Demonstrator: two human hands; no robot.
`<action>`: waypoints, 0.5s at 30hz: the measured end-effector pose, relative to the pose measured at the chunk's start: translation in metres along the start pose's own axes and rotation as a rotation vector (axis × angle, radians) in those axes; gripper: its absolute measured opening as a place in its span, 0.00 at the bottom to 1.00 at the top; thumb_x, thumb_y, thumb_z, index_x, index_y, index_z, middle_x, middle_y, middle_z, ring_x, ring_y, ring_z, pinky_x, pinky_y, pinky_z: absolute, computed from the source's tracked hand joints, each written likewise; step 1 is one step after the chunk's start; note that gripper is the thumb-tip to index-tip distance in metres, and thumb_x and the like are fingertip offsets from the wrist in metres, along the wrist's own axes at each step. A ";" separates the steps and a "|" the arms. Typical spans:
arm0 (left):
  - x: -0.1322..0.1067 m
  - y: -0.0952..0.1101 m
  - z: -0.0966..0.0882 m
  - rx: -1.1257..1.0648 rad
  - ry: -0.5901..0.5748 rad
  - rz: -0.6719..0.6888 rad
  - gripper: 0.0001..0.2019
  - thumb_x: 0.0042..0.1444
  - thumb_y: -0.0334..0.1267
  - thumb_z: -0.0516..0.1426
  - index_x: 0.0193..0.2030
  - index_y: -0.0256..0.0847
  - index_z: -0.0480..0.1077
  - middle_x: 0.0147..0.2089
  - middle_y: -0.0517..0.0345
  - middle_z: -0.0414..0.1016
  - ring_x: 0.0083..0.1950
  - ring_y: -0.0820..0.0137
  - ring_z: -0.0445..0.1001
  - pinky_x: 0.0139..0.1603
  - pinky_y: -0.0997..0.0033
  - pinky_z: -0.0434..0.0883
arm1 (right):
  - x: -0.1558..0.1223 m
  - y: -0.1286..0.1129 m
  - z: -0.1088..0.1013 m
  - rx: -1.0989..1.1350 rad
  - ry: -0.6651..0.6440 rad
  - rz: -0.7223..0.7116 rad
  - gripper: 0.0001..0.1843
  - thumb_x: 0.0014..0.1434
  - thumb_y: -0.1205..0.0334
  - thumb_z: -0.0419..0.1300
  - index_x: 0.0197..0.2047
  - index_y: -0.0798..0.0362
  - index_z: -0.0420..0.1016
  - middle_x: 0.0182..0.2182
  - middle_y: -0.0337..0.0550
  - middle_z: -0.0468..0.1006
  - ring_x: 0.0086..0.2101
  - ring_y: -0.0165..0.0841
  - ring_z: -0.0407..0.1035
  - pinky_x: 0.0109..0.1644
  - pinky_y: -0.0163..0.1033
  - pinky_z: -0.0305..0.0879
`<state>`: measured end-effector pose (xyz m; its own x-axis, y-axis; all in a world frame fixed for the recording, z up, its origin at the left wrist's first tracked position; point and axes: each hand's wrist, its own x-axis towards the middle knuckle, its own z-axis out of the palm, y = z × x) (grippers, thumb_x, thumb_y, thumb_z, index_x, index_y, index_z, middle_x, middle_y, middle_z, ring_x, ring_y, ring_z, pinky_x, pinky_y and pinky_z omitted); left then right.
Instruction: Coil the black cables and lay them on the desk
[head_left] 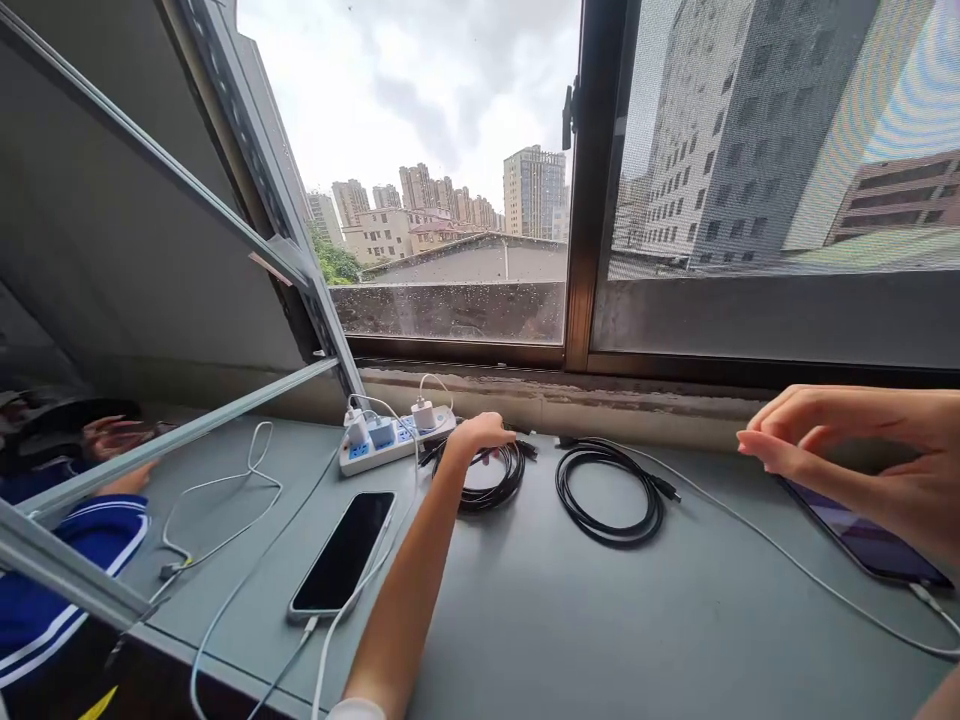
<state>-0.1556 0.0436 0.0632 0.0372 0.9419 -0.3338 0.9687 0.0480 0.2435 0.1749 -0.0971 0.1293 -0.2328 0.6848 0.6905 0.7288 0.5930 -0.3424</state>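
My left hand [480, 434] reaches to the back of the table, its fingers closed at the rear of a coiled black cable [491, 495]; the fingertips are mostly hidden. This coil rests on the grey tabletop beside the power strip. To its right lies a second coiled black cable [609, 540], apart from both hands, its plug end pointing right. My right hand [862, 450] hovers at the right edge above a dark-screened phone [862, 535]. Its thumb and fingertips are drawn together, with nothing visible in them.
A white power strip [367, 464] with several chargers stands by the wall. Another phone [345, 552] lies left of my forearm, with a charging cable plugged in. White cables cross the grey table [637, 630]. A metal frame [300, 260] separates a co-worker's hand [124, 485] at left.
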 end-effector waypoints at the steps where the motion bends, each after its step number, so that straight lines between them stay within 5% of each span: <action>1: -0.002 -0.001 -0.004 -0.029 0.040 -0.008 0.15 0.60 0.44 0.54 0.30 0.33 0.70 0.25 0.60 0.71 0.24 0.74 0.69 0.36 0.68 0.69 | 0.000 0.001 0.001 -0.003 0.004 0.008 0.19 0.54 0.41 0.58 0.25 0.47 0.75 0.25 0.37 0.77 0.19 0.27 0.68 0.16 0.25 0.61; 5: -0.010 -0.012 -0.017 -0.152 0.319 -0.062 0.14 0.62 0.43 0.50 0.37 0.34 0.70 0.25 0.61 0.72 0.20 0.74 0.67 0.37 0.67 0.67 | 0.000 0.004 0.003 -0.002 -0.007 0.055 0.19 0.53 0.40 0.58 0.26 0.46 0.75 0.24 0.37 0.77 0.20 0.28 0.69 0.18 0.26 0.63; 11: -0.019 -0.025 -0.035 -0.376 0.933 -0.190 0.18 0.64 0.45 0.44 0.40 0.36 0.71 0.30 0.52 0.74 0.28 0.69 0.71 0.33 0.70 0.63 | 0.003 0.003 0.007 0.062 -0.072 0.110 0.20 0.51 0.38 0.58 0.26 0.46 0.76 0.22 0.38 0.75 0.18 0.28 0.69 0.17 0.28 0.61; 15: -0.038 -0.013 -0.047 -0.514 1.264 -0.108 0.21 0.65 0.49 0.42 0.41 0.37 0.70 0.30 0.53 0.72 0.28 0.72 0.69 0.29 0.74 0.62 | 0.005 0.001 0.011 0.114 -0.113 0.121 0.22 0.51 0.37 0.58 0.26 0.48 0.76 0.23 0.38 0.75 0.19 0.28 0.68 0.18 0.29 0.62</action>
<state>-0.1813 0.0231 0.1152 -0.5477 0.5711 0.6114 0.7428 -0.0045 0.6695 0.1674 -0.0887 0.1258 -0.2238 0.7933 0.5662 0.6797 0.5433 -0.4927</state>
